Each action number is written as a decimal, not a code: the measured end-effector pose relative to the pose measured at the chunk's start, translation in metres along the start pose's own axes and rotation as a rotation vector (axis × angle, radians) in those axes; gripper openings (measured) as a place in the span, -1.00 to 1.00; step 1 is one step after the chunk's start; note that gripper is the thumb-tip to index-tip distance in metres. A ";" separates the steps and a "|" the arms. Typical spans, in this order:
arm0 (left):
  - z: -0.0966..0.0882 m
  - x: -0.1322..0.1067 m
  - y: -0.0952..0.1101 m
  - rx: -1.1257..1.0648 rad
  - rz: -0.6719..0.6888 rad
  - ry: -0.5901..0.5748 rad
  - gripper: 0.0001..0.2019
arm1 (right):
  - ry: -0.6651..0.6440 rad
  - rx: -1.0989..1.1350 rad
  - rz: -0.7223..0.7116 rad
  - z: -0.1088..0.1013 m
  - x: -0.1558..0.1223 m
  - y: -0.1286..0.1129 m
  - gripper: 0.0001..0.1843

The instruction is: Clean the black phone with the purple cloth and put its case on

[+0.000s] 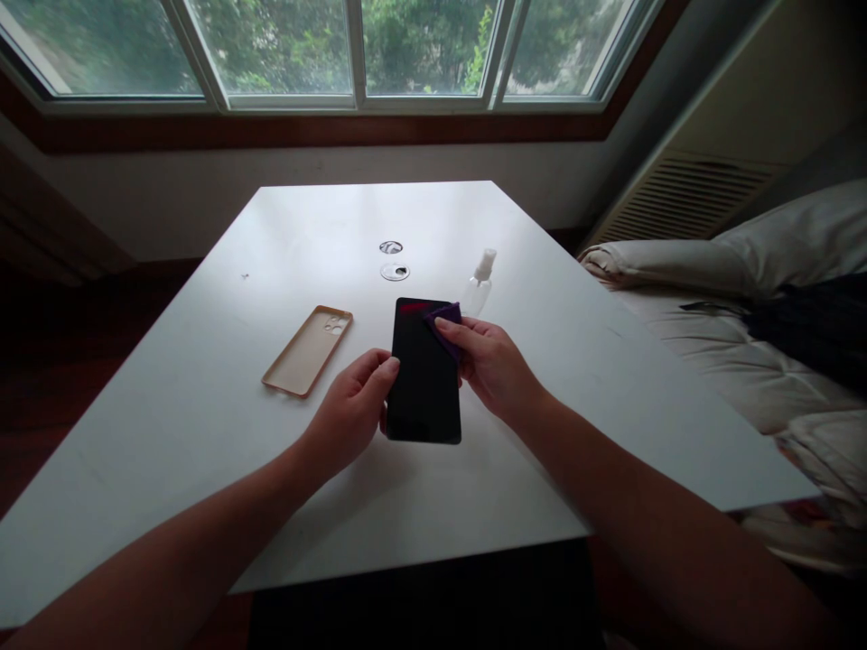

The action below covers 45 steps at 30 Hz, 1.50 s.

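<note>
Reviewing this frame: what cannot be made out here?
- Head view: most of the purple cloth is hidden under the right hand.
- The phone has its underside hidden; the left hand covers its left edge.
- Spray bottle: base behind the cloth, contents too small to tell.
- Two round things: too small to identify.

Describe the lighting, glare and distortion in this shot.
Head view: backlit by the window, whose glare washes the far end of the table; the phone in the left hand reads flat black, the cloth under the right hand is dim; the wide lens bows the window frame; room corners fall dark.
</note>
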<state>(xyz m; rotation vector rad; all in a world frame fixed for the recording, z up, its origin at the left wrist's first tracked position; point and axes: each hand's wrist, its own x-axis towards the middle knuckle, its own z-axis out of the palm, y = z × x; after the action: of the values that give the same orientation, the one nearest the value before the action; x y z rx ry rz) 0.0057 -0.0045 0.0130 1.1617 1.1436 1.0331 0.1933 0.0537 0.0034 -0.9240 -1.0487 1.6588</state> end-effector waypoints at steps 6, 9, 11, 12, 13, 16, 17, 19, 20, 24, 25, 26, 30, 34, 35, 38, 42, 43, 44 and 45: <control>0.000 -0.002 0.001 0.047 0.047 0.034 -0.75 | 0.003 0.026 0.048 -0.001 0.001 0.003 -0.62; -0.002 -0.002 0.000 0.075 0.121 0.073 -0.77 | 0.023 0.066 0.069 -0.002 0.002 0.004 -0.64; -0.005 -0.001 0.000 0.184 0.216 0.086 -0.80 | 0.043 0.085 0.058 -0.002 0.003 0.004 -0.68; -0.008 -0.001 0.000 0.282 0.288 0.097 -0.83 | 0.056 0.091 0.045 -0.002 0.003 0.004 -0.70; -0.011 -0.001 0.000 0.393 0.383 0.108 -0.86 | 0.073 0.094 0.037 -0.002 0.003 0.004 -0.72; -0.018 -0.001 0.005 0.684 0.694 0.074 -0.85 | 0.122 0.108 0.045 0.000 0.001 0.002 -0.73; -0.020 -0.001 0.008 0.740 0.798 0.046 -0.80 | 0.129 0.115 0.059 0.001 0.000 0.001 -0.72; -0.022 -0.001 0.012 0.825 0.963 0.018 -0.75 | 0.132 0.131 0.087 0.002 -0.003 -0.003 -0.74; -0.022 0.000 0.013 0.862 1.018 0.003 -0.73 | 0.126 0.141 0.098 0.003 -0.004 -0.004 -0.75; -0.025 0.005 0.013 0.925 1.110 -0.095 -0.70 | 0.094 0.136 0.106 0.005 -0.008 -0.006 -0.76; -0.026 0.006 0.012 0.922 1.115 -0.110 -0.71 | 0.084 0.116 0.093 0.005 -0.009 -0.006 -0.76; -0.028 0.007 0.011 0.914 1.117 -0.115 -0.71 | 0.074 0.094 0.079 0.006 -0.010 -0.005 -0.75; -0.032 0.009 0.009 0.891 1.134 -0.121 -0.71 | 0.025 0.053 0.085 0.011 -0.013 -0.002 -0.73; -0.033 0.009 0.010 0.886 1.163 -0.127 -0.72 | 0.016 0.062 0.109 0.015 -0.016 -0.004 -0.74; -0.033 0.009 0.011 0.883 1.173 -0.124 -0.73 | 0.014 0.067 0.115 0.016 -0.016 -0.005 -0.74; -0.033 0.007 0.012 0.863 1.209 -0.110 -0.77 | 0.005 0.072 0.139 0.017 -0.018 -0.008 -0.75; -0.032 0.004 0.016 0.873 1.244 -0.104 -0.81 | -0.013 0.073 0.175 0.018 -0.019 -0.011 -0.76; -0.032 0.003 0.017 0.881 1.250 -0.103 -0.83 | -0.017 0.077 0.184 0.019 -0.020 -0.012 -0.76; -0.032 0.003 0.017 0.887 1.256 -0.103 -0.85 | -0.020 0.081 0.194 0.019 -0.020 -0.012 -0.75; -0.032 0.002 0.018 0.891 1.260 -0.102 -0.86 | -0.021 0.085 0.203 0.019 -0.021 -0.012 -0.75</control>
<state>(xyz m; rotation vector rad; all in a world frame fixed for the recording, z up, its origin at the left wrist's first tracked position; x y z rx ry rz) -0.0262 0.0042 0.0293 2.8021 0.6927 1.3362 0.1853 0.0322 0.0240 -0.9850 -0.9151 1.8690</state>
